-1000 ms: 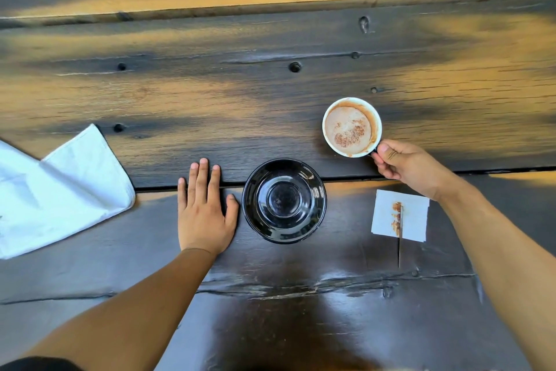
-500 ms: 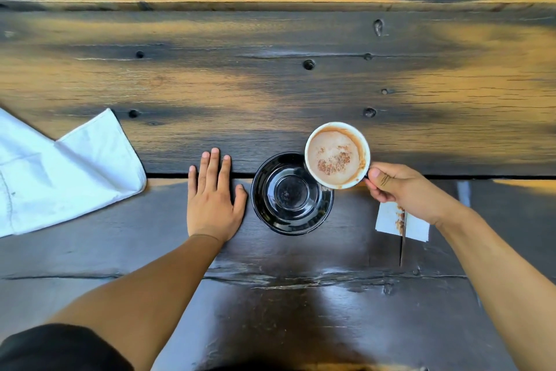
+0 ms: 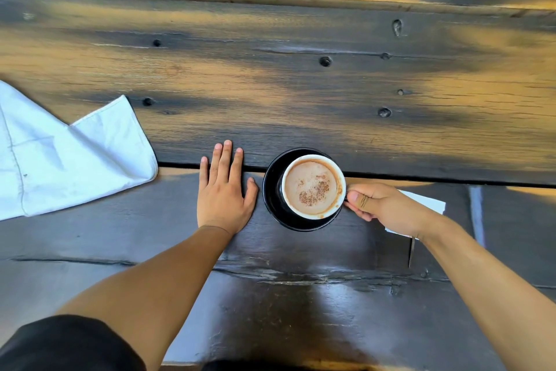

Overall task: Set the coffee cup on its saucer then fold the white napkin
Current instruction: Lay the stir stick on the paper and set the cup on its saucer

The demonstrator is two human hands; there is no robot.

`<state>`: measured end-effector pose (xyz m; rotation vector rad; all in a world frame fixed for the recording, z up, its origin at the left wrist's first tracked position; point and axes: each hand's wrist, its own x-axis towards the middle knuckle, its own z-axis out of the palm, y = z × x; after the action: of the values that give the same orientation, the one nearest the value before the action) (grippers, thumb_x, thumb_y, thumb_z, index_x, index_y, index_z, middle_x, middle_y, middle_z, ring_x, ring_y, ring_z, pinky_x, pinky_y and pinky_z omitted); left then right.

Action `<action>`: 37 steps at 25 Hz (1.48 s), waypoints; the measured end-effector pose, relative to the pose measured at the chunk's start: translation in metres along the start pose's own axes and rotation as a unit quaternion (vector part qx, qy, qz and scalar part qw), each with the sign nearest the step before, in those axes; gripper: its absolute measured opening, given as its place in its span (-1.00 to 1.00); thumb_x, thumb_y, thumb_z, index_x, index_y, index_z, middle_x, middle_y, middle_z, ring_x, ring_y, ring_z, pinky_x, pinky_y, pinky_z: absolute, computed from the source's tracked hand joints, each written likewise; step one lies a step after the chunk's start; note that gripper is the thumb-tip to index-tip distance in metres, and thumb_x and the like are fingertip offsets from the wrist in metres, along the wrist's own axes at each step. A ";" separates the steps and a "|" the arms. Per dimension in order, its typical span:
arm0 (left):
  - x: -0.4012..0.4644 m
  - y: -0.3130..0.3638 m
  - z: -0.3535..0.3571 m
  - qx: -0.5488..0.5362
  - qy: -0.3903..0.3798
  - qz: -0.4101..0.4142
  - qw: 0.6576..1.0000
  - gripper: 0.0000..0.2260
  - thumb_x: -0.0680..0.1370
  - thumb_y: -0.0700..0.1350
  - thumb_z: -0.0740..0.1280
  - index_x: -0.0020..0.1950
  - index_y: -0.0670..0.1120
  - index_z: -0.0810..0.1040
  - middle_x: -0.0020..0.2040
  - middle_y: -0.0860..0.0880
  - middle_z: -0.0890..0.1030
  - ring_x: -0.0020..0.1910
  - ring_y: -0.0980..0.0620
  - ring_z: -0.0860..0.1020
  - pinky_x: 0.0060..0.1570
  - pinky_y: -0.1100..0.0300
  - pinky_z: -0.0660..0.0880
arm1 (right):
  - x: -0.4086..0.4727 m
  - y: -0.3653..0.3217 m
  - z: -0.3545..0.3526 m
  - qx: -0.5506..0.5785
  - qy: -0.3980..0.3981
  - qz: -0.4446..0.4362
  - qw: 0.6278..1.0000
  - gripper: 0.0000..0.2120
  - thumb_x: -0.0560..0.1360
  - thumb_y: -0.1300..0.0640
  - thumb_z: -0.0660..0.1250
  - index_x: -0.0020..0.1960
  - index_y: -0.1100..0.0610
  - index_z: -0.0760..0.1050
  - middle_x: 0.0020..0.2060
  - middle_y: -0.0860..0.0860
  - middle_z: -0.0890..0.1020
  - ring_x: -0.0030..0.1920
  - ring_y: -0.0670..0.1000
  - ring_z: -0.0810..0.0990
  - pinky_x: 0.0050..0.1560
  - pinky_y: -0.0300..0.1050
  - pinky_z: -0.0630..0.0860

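Observation:
A white coffee cup full of foamy coffee is over the black saucer, covering most of it; whether it rests on the saucer I cannot tell. My right hand pinches the cup's handle from the right. Just left of the saucer, my left hand lies flat on the dark wooden table, fingers spread, holding nothing. The white napkin lies crumpled and unfolded at the far left, partly cut off by the frame's edge.
A small white paper with a thin stick lies under my right wrist. A gap between table planks runs left to right behind the saucer.
My right hand carried the cup from the far right of the saucer leftward and toward me, until it was over the saucer. My left hand stayed flat beside the saucer.

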<state>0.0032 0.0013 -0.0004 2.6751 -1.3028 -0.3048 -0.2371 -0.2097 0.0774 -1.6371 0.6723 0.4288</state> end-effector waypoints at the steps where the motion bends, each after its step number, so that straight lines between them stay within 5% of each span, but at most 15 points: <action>1: 0.000 0.000 0.000 0.000 0.000 0.000 1.000 -0.41 0.61 0.08 0.06 0.61 -0.14 0.20 0.64 -0.14 0.15 0.64 -0.12 0.06 0.58 -0.20 0.00 | 0.002 -0.001 0.000 0.001 -0.002 -0.005 1.000 -0.61 0.64 -0.12 0.10 -0.34 -0.10 0.36 -0.41 -0.12 0.42 -0.32 -0.08 0.34 -0.22 -0.22 0.31; 14: 0.000 0.000 0.001 0.003 0.007 0.006 1.000 -0.41 0.61 0.07 0.09 0.61 -0.14 0.21 0.64 -0.15 0.16 0.64 -0.12 0.07 0.59 -0.19 0.00 | 0.011 0.000 -0.001 -0.020 0.000 0.006 1.000 -0.66 0.69 0.01 0.15 -0.24 -0.01 0.46 -0.32 -0.02 0.43 -0.29 -0.05 0.34 -0.17 -0.06 0.32; 24: 0.000 -0.001 0.001 0.003 0.003 0.004 1.000 -0.42 0.62 0.07 0.09 0.61 -0.13 0.20 0.65 -0.14 0.14 0.64 -0.11 0.05 0.59 -0.17 -0.02 | 0.012 -0.014 0.001 -0.034 0.049 0.027 0.998 -0.71 0.68 0.06 0.17 -0.16 -0.08 0.56 -0.24 -0.28 0.61 -0.13 -0.22 0.51 0.05 -0.14 0.42; 31: 0.000 -0.002 0.002 0.007 0.001 0.003 1.000 -0.41 0.62 0.07 0.08 0.62 -0.13 0.19 0.65 -0.14 0.14 0.64 -0.11 0.04 0.60 -0.16 -0.04 | 0.009 -0.025 0.002 -0.021 0.055 0.034 0.998 -0.69 0.69 0.09 0.17 -0.19 -0.08 0.52 -0.36 -0.35 0.55 -0.28 -0.30 0.47 -0.11 -0.23 0.32; 37: 0.000 -0.002 0.003 0.007 -0.001 0.003 1.000 -0.41 0.62 0.08 0.08 0.62 -0.13 0.19 0.65 -0.14 0.13 0.64 -0.11 0.04 0.60 -0.15 -0.06 | 0.008 -0.013 0.003 0.002 0.059 0.042 0.997 -0.76 0.67 0.00 0.19 -0.13 -0.09 0.55 -0.37 -0.20 0.46 -0.31 -0.16 0.38 -0.13 -0.13 0.34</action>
<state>0.0039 0.0026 -0.0037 2.6823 -1.3183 -0.2990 -0.2223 -0.2074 0.0813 -1.6439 0.8327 0.3922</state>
